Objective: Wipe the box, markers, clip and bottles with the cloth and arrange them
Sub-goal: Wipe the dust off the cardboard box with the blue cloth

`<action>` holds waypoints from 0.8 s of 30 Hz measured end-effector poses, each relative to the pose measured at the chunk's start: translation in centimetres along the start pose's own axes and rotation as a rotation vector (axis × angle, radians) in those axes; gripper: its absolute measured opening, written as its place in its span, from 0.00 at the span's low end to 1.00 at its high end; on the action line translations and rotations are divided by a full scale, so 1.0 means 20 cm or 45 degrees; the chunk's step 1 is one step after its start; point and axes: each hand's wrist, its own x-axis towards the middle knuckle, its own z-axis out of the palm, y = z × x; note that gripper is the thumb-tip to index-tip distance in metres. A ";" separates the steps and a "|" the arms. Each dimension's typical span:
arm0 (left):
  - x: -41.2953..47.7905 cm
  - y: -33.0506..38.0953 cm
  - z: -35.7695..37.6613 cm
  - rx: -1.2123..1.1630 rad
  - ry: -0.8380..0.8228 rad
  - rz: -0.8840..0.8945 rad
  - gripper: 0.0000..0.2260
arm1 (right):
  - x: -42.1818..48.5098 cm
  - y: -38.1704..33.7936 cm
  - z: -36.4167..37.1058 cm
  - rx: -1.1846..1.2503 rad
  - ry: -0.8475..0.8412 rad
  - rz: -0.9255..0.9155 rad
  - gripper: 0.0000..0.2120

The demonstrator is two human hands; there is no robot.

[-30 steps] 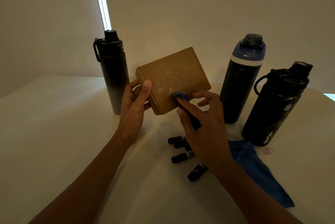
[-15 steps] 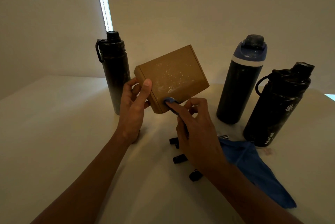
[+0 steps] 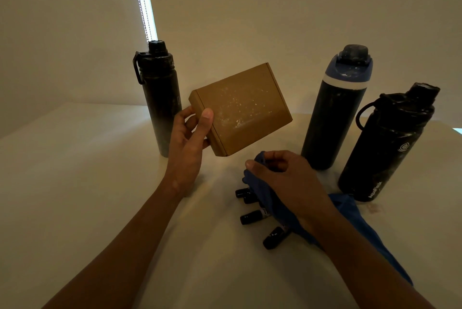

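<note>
Progress: early, by my judgement; the cardboard box (image 3: 240,108) shows white specks across its top face, and the bottles look dusty too.
Left to do: the box, markers (image 3: 250,217), bottles and clip; nothing looks arranged. I cannot find the clip.
Left hand (image 3: 187,141): grips the box's near-left corner, thumb on top, holding it tilted above the table (image 3: 75,183).
Right hand (image 3: 282,176): just below the box, not touching it, fingers bunched around the blue cloth (image 3: 265,198).
Markers: loose beneath the right hand, partly under cloth.
Bottles: black bottle (image 3: 160,98) behind the left hand; blue-lidded bottle (image 3: 332,113) and black flask (image 3: 385,143) beyond the right.
</note>
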 end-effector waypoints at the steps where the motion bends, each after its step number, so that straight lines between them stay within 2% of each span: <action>1: 0.00 0.00 0.00 0.001 -0.002 0.001 0.28 | 0.01 0.00 -0.01 0.062 -0.023 0.065 0.15; 6: -0.01 0.00 0.00 -0.004 0.000 -0.005 0.28 | 0.02 -0.01 -0.05 0.474 -0.083 0.263 0.05; 8: -0.01 0.01 0.00 -0.005 0.004 -0.014 0.28 | 0.02 -0.04 -0.07 0.501 -0.107 0.247 0.02; 12: -0.01 0.02 0.00 -0.004 0.007 -0.020 0.28 | 0.03 -0.06 -0.13 0.132 -0.087 0.007 0.05; 14: -0.01 0.02 0.00 -0.002 0.005 -0.019 0.28 | 0.02 -0.05 -0.15 0.014 -0.115 -0.037 0.07; 18: -0.01 0.03 0.01 -0.017 -0.003 -0.020 0.28 | 0.02 -0.04 -0.17 -0.183 -0.199 0.183 0.20; 21: -0.01 0.03 0.00 -0.019 0.002 -0.013 0.29 | 0.01 -0.04 -0.21 -0.204 -0.305 0.316 0.19; 24: -0.01 0.02 0.00 -0.013 0.000 -0.006 0.29 | 0.00 -0.04 -0.24 -0.234 -0.331 0.268 0.17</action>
